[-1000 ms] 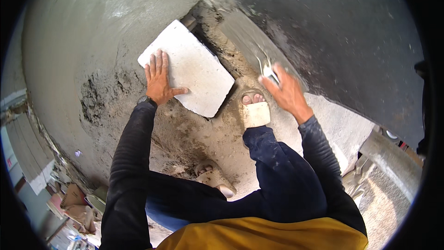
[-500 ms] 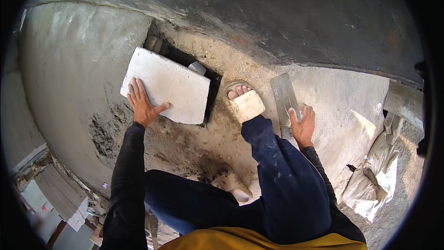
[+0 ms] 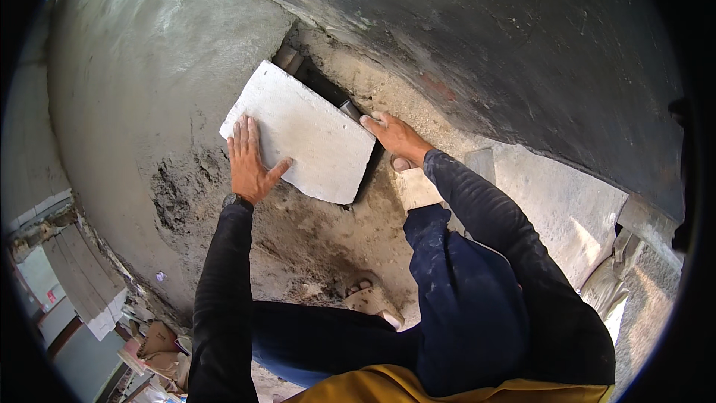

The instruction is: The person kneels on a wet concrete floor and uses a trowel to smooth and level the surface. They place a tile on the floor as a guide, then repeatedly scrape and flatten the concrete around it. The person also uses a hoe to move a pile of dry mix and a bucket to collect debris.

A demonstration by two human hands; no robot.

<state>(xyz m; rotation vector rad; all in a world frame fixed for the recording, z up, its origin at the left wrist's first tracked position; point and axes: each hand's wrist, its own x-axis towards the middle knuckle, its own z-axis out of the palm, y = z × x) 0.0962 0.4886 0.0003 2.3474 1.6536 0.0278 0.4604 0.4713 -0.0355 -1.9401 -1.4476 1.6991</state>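
A white, roughly rectangular slab point(image 3: 306, 134) lies tilted in plan over a dark opening point(image 3: 321, 82) in the floor, leaving gaps along its far and right edges. Flat on its left part rests my left hand point(image 3: 252, 164), fingers stretched and thumb apart. My right hand point(image 3: 399, 138) is at the slab's right corner, a digit against the edge; its other fingers are partly hidden. Just beyond that corner, a grey pipe-like piece point(image 3: 349, 109) shows in the gap. A flat metal trowel point(image 3: 481, 164) lies on the floor, partly covered by my right arm.
A dark wall point(image 3: 522, 52) rises along the far side. Smooth grey cement point(image 3: 142, 67) spreads to the left, with a rough black patch point(image 3: 175, 186). My sandalled foot point(image 3: 418, 188) stands right of the slab. Clutter point(image 3: 160, 351) lies lower left.
My right hand has left the trowel and moved left to the slab's right corner. My left hand stays flat on the slab. The view has shifted and turned somewhat.
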